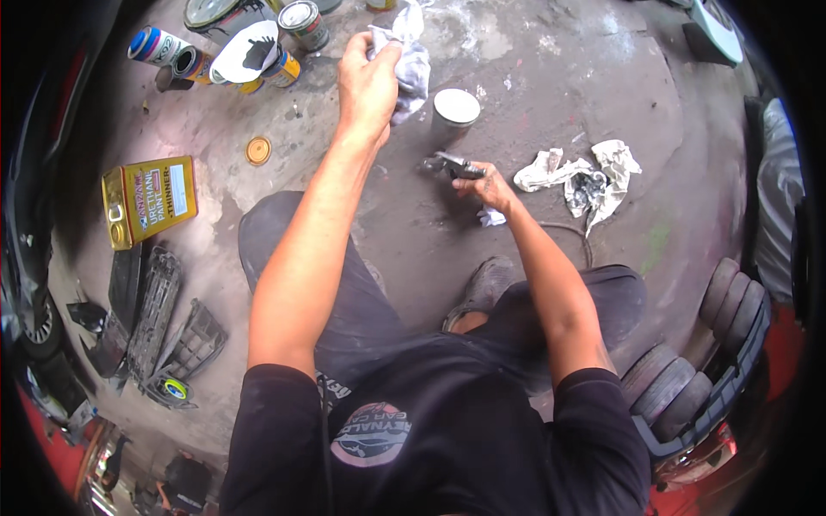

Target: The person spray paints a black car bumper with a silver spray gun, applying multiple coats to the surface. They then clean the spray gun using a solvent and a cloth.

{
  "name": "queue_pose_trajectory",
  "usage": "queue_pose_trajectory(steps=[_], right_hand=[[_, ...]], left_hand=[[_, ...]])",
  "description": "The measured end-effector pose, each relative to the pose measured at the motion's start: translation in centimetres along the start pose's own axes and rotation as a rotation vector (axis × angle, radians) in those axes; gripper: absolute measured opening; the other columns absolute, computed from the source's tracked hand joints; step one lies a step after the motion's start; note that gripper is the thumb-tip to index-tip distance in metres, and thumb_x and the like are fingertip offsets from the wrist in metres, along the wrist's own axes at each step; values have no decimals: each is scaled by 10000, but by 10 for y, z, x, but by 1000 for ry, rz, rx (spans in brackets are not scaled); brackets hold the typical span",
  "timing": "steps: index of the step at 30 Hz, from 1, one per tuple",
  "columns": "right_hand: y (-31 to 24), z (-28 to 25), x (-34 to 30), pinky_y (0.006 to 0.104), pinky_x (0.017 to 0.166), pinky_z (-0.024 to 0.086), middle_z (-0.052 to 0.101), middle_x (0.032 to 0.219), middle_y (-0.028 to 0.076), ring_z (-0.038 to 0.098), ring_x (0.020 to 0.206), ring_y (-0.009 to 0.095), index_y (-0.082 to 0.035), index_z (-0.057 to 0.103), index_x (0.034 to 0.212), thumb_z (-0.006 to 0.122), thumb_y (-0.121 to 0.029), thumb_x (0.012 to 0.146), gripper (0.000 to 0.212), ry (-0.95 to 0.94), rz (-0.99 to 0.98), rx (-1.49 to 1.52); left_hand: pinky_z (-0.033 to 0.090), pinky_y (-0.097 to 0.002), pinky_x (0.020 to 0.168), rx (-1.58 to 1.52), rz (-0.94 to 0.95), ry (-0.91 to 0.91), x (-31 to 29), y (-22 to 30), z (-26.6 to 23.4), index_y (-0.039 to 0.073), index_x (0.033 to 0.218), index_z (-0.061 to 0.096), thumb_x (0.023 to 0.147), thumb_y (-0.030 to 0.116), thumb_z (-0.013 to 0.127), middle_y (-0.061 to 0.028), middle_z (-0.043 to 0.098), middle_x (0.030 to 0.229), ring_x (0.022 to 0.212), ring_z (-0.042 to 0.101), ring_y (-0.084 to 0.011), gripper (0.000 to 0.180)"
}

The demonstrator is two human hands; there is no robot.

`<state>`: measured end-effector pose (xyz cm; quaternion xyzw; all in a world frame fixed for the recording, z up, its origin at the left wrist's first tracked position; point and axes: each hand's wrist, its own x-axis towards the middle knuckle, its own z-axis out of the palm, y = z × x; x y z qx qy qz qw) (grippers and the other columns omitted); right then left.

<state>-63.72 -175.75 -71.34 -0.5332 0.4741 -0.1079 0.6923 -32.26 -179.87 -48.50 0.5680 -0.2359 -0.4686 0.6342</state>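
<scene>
My left hand (366, 90) is stretched forward, its fingers closed on a stained white rag (413, 82). Lower and to the right, my right hand (489, 187) grips a spray gun (460, 168) by its handle. A cup with a white top (456, 107) stands just beyond the gun's body; whether it is joined to the gun is hard to tell. An air hose (568, 227) runs along the floor by my right forearm. Some whitish cloth or paper (492, 217) shows just below my right hand. Crumpled, dark-smeared rags (594, 181) lie right of that hand.
Paint cans (305, 27) and a large tub (225, 15) stand at the far left. A round lid (258, 150) and a yellow thinner can (153, 199) lie nearer. Black plastic car parts (155, 318) are at left, worn tyres (667, 387) and a bumper (718, 404) at right.
</scene>
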Motion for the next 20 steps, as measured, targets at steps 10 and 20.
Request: queue_pose_trajectory(steps=[10,20], right_hand=[[-166,-3,-36,401,1134,520,647,1456,209,636,1342,320,-104,512,1579,708,-159,913,696,354,-205,-18],[-270,-61,-102,344,1050,581,765,1275,132,737,1199,257,-115,581,1545,692,-60,887,669,361,-288,197]], left_hand=[[561,-298,856,-99,-68,-327,-5,-20,10,-13,1196,666,1062,159,633,-61,730,1075,962,690,-124,221],[576,-450,1055,753,305,-710,42,-29,26,121,1532,590,1019,348,753,-160,648,1438,1299,651,-294,585]])
